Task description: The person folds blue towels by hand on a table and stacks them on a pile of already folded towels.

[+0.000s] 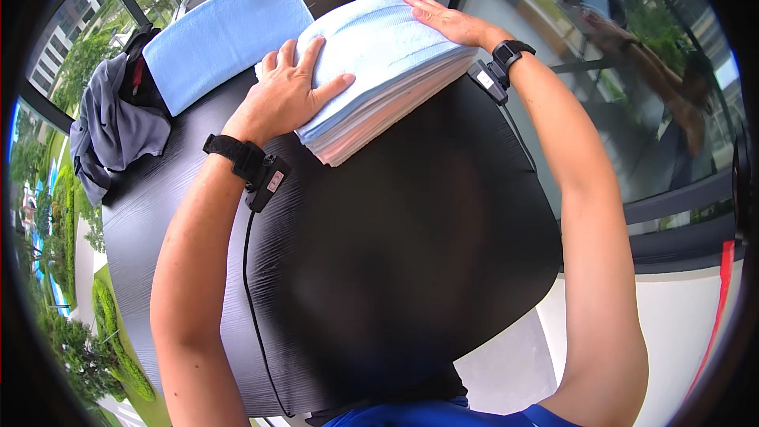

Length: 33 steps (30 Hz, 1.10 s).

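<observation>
A thick stack of folded towels (388, 41) lies on a dark wood-grain table (385, 261), light blue on top with white and pinkish layers showing along its near side. My left hand (287, 89) presses flat on the stack's left end, fingers and thumb spread. On its far right corner rests my right hand (450, 25), palm down with the thumb slightly apart. Neither hand grips a towel. Left of the stack is a separate folded light blue towel (228, 41), close to the stack; whatever supports it is partly hidden.
Grey cloth (118, 110) and a black item are heaped at the table's left edge. Strapped wrist devices (267, 182) trail black cables (252, 302). Reflective glass panels (646, 89) stand close on the right, and red tape (714, 314) runs along the lower right.
</observation>
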Each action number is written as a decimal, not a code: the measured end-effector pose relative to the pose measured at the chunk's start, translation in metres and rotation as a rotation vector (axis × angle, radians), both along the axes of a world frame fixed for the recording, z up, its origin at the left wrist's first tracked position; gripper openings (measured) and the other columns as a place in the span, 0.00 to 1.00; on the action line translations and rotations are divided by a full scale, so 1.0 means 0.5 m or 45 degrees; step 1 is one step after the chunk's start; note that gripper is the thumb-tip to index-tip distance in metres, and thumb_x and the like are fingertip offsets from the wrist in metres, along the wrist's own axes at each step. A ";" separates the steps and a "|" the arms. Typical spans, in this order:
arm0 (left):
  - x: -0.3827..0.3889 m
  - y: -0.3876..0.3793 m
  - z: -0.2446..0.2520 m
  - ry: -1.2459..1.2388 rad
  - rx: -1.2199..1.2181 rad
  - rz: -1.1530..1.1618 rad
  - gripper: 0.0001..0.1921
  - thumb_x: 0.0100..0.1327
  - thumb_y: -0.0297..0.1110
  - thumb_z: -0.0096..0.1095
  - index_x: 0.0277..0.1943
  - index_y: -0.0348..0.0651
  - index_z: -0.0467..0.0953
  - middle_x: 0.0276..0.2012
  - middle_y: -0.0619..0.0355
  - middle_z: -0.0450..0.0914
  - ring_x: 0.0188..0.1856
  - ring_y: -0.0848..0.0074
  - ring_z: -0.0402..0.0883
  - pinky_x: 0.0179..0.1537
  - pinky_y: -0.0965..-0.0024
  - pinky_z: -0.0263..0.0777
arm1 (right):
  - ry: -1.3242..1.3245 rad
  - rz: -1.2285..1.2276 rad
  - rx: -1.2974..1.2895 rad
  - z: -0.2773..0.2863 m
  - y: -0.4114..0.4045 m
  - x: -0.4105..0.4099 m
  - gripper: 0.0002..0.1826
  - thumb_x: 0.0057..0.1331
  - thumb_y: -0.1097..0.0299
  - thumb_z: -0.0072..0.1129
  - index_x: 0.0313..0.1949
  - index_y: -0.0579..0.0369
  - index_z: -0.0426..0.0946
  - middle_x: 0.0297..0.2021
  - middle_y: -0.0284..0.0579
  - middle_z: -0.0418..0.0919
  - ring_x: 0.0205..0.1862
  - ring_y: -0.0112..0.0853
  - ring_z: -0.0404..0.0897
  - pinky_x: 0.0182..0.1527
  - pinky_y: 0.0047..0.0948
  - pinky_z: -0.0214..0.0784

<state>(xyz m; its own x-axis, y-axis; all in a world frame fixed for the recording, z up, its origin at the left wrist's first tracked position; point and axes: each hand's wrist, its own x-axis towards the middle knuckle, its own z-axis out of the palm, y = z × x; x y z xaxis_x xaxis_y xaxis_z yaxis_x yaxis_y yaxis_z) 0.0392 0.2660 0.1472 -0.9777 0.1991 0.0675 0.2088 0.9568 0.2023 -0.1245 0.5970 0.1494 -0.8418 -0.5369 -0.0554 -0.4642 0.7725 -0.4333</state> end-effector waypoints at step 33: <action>0.010 -0.444 -0.092 0.314 0.961 0.797 0.23 0.62 0.39 0.76 0.53 0.27 0.84 0.47 0.41 0.90 0.51 0.58 0.90 0.57 0.59 0.79 | 0.655 0.247 -0.172 0.095 0.057 0.661 0.05 0.65 0.76 0.69 0.40 0.62 0.86 0.43 0.48 0.89 0.54 0.46 0.87 0.73 0.61 0.64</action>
<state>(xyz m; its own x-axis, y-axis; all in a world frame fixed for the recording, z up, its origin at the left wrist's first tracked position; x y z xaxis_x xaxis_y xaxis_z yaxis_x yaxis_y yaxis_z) 0.0442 0.0443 0.1011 -0.8336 -0.5229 0.1779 -0.1692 0.5484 0.8189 0.2061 0.6253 0.1969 -0.6275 -0.6581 0.4160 -0.7695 0.6056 -0.2026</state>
